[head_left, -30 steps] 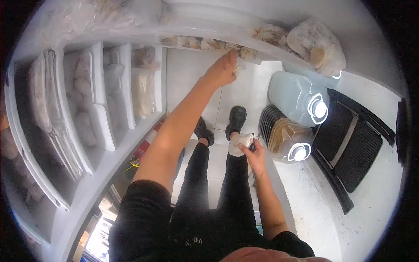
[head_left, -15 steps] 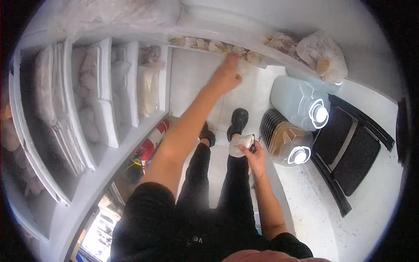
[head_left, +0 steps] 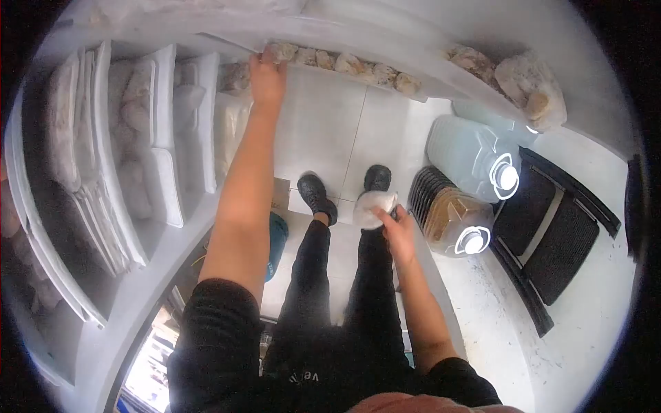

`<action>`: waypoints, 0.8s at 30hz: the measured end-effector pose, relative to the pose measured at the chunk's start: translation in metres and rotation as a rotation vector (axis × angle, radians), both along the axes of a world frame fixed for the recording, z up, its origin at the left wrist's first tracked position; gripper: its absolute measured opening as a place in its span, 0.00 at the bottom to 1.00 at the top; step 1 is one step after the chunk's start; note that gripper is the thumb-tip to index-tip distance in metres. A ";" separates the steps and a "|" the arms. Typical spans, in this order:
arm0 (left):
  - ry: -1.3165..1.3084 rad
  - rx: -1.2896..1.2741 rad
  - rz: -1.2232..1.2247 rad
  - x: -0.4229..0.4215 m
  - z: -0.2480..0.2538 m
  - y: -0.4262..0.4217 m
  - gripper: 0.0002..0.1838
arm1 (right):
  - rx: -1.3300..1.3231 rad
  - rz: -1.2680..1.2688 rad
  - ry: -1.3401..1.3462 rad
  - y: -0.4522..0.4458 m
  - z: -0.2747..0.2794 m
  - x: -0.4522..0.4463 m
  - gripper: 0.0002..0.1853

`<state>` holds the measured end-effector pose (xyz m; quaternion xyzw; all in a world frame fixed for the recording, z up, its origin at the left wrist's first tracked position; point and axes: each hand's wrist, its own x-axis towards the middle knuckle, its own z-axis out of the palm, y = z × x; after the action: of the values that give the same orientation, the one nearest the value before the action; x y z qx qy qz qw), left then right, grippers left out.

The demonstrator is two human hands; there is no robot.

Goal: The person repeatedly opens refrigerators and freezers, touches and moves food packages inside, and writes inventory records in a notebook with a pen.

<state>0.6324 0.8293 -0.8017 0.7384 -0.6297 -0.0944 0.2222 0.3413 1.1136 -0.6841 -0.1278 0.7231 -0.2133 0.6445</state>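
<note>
My left hand [head_left: 267,81] reaches forward to the left end of a narrow white door rack [head_left: 421,96]. Its fingers are curled beside the first of several pale, lumpy wrapped pieces [head_left: 350,64]; whether they grip a piece or the rack's edge is hidden. Lower down, above my right shoe, my right hand [head_left: 401,230] pinches a small, whitish, rounded bundle [head_left: 373,210] between thumb and fingers. The bundle looks like thin plastic or cloth; its contents cannot be made out.
Open freezer shelves [head_left: 162,186] packed with frosted bags stand at left. At right are a clear water jug [head_left: 460,155], a jug with brownish contents [head_left: 454,224] and a black mesh panel [head_left: 551,237]. A teal container [head_left: 277,244] sits below my left arm.
My left hand has moved left along the rack from its middle to its left end. My right hand still holds the whitish bundle, now slightly higher. My left foot has shifted forward.
</note>
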 end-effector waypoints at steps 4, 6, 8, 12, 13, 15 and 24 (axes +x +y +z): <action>0.089 -0.082 0.012 0.000 0.007 0.023 0.27 | -0.050 -0.211 -0.146 -0.068 -0.024 0.030 0.18; 0.150 -0.094 0.082 0.003 -0.006 0.036 0.28 | -0.105 -0.269 -0.140 -0.119 -0.027 0.059 0.16; 0.271 -0.021 0.133 -0.001 0.008 0.045 0.28 | -0.141 -0.291 -0.198 -0.164 -0.036 0.085 0.19; 0.475 -0.031 0.227 -0.007 -0.003 0.047 0.29 | -0.167 -0.390 -0.315 -0.236 -0.050 0.137 0.23; 0.472 -0.027 0.225 -0.014 0.002 0.046 0.29 | -0.210 -0.418 -0.321 -0.250 -0.052 0.146 0.23; 0.679 0.088 0.210 -0.027 0.004 0.040 0.31 | -0.254 -0.448 -0.329 -0.254 -0.054 0.151 0.22; 0.501 0.067 0.196 -0.049 0.015 0.026 0.28 | -0.178 -0.086 -0.063 -0.105 -0.019 0.041 0.12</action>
<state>0.5834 0.8557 -0.7867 0.7563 -0.4773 -0.2729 0.3545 0.3827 1.0090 -0.7033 -0.1467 0.6855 -0.3081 0.6432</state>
